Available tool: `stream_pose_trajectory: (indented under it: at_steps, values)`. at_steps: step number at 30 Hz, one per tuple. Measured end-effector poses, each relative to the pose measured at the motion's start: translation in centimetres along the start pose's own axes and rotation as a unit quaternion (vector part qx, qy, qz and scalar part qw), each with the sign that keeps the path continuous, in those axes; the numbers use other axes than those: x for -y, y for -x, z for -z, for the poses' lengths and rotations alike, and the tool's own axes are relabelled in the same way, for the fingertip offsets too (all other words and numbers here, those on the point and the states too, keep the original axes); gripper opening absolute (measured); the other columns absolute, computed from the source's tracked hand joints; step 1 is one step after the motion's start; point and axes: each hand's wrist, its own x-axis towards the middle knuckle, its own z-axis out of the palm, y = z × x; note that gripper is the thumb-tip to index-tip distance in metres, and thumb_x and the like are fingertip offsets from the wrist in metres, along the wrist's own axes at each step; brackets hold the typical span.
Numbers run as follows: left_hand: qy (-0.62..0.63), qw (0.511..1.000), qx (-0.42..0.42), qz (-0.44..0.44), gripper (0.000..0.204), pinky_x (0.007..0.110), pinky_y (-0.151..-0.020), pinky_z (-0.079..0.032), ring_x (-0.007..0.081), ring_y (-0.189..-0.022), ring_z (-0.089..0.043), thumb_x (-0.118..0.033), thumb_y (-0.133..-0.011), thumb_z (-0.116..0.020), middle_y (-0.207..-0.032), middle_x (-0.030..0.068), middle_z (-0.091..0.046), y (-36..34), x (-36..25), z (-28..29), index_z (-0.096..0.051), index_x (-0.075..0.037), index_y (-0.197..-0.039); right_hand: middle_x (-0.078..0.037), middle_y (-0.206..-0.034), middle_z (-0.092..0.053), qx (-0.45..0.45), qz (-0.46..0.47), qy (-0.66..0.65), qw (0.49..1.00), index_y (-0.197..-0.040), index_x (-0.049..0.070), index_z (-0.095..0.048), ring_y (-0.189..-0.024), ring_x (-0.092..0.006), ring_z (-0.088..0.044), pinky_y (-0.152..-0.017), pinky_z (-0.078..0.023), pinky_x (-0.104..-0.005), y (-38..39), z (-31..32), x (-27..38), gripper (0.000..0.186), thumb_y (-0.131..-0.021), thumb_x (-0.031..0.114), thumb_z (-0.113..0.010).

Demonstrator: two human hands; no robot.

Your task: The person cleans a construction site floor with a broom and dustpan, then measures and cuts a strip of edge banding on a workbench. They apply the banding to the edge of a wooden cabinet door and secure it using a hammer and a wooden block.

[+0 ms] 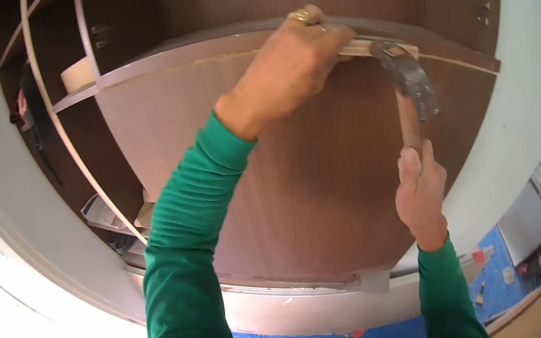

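Note:
My left hand (pixel 289 68) is up at the long top edge of a brown wood-grain cabinet panel (pixel 272 176). Its fingers are closed on a short pale wooden strip (pixel 358 48) that lies along this edge. From the right, my right hand (pixel 421 189) grips the wooden handle of a claw hammer (pixel 406 76), low on the shaft. The dark metal head is up at the strip's right end, just right of my left fingers; whether it touches the wood I cannot tell. A thin light edge band (pixel 462 63) runs on to the right along the panel.
On a shelf at the left sits a roll of tan tape (pixel 77 75). Open cabinet compartments (pixel 87 136) with pale edges line that side, papers (pixel 102 212) lying in a lower one. Below right, blue sheeting (pixel 495 274) covers the floor, with a small brush (pixel 479 293) on it.

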Motion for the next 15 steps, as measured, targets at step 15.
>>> stream_pose_trajectory:
  at_steps: [15]
  values:
    - [0.032, 0.998, -0.026, -0.038, 0.010, 0.048, -0.082, -0.053, 0.0412, -0.084, -0.061, 0.003, -0.087, -0.070, -0.073, 0.0199, -0.062, 3.2, 3.9, 4.3, -0.066, 0.000, -0.096, -0.016, -0.068, -0.057, -0.024, -0.056, -0.041, 0.997, -0.101, -0.003, -0.056, -0.057, -0.0328, -0.058, -0.054, -0.045, -0.0444, 1.6, -6.5, 5.4, 0.046, -0.117, 0.040, -0.047]
